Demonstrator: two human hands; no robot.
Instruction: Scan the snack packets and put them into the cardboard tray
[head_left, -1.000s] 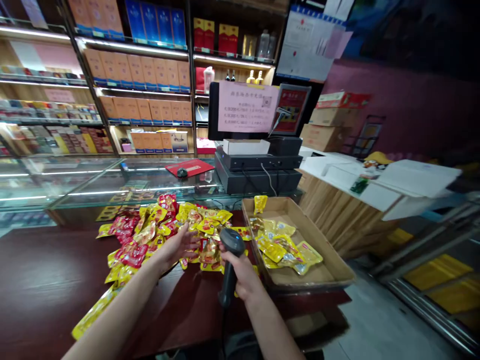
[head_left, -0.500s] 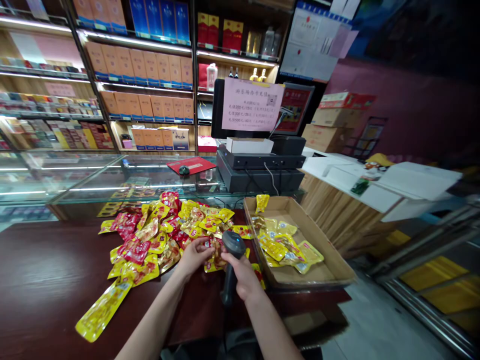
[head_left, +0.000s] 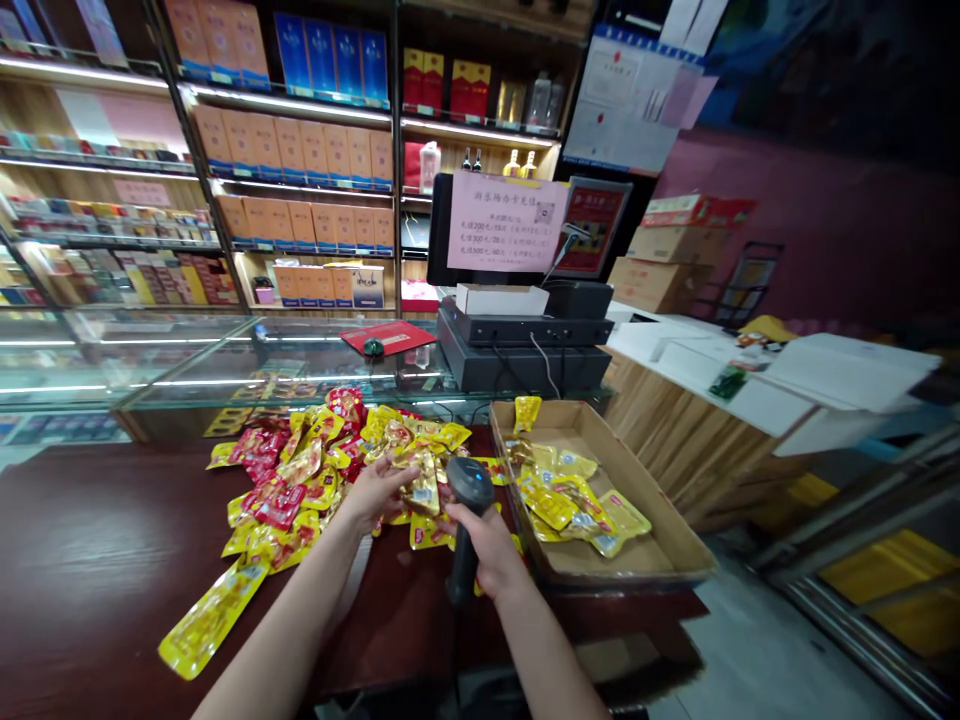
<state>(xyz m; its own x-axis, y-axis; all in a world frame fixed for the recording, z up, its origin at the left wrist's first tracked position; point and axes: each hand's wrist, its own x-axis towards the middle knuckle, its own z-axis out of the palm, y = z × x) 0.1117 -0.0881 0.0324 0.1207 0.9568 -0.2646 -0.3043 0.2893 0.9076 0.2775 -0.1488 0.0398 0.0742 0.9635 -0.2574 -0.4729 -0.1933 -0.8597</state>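
My left hand (head_left: 379, 490) grips a gold snack packet (head_left: 424, 484) by its left side, its printed face turned up in front of the scanner. My right hand (head_left: 484, 545) is wrapped round a black handheld barcode scanner (head_left: 470, 482) with a small blue light on top. Behind and left of the hands spreads a heap of yellow and red snack packets (head_left: 300, 470) on the dark wooden table (head_left: 90, 540). One long yellow packet (head_left: 212, 617) lies apart at the near left. To the right, a shallow cardboard box (head_left: 637, 475) holds several yellow packets (head_left: 570, 505).
A glass display counter (head_left: 300, 370) runs behind the table, with a red mat (head_left: 386, 338) and mouse on it. A monitor with a pink paper sign (head_left: 502, 225) stands on a black cash drawer (head_left: 517, 360). Stocked shelves line the back; a white-topped counter (head_left: 765, 385) is at right.
My left hand has lifted the gold packet from the heap and turned it up towards the scanner. My right hand keeps the scanner in nearly the same place. The view has shifted slightly.
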